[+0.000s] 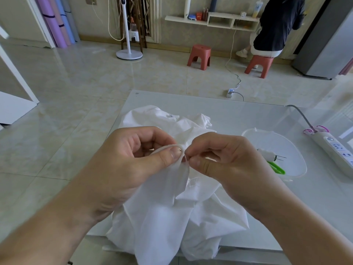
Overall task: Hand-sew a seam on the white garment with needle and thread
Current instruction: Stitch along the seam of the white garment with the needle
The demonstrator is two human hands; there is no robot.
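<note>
At frame centre, a folded edge of the white garment (172,197) is pinched by the left hand (133,159); the right hand (225,161) fingertips are pressed together beside it, on what cannot be told.

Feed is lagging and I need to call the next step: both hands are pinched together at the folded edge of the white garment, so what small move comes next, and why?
Probably draw the right hand away to the right to pull the stitch through. Its fingertips pinch right at the folded edge of the white garment, which the left hand holds up over its thumb. The needle itself is too small to see.
</note>
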